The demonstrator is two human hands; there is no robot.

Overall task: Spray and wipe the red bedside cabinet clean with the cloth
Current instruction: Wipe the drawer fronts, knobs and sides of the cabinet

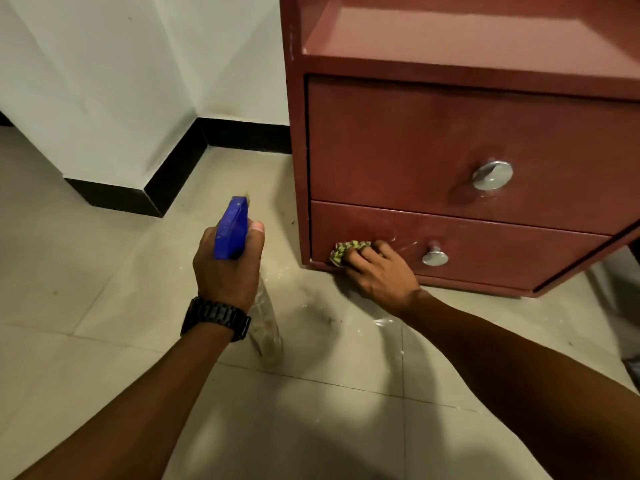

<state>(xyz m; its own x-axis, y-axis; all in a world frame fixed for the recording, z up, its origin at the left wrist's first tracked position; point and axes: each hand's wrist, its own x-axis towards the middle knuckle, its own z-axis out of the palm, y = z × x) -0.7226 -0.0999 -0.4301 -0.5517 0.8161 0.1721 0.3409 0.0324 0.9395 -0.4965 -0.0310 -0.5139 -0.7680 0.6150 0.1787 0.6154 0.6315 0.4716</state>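
Observation:
The red bedside cabinet [398, 143] stands on the floor at the right, with an open shelf above two drawers that have silver knobs. My right hand [377, 268] presses a crumpled green patterned cloth [343, 252] against the lower drawer's front, at its bottom left corner. Pale smears show on that drawer between the cloth and its knob [435, 256]. My left hand [227, 268], with a black watch on the wrist, grips a clear spray bottle [266, 327] with a blue trigger head [231, 228], held left of the cabinet and pointing away from me.
Pale floor tiles [104, 289] carry white specks and wet spots near the cabinet's base. A white wall corner with black skirting [173, 168] juts out at the left. Part of some object [632, 372] shows at the right edge.

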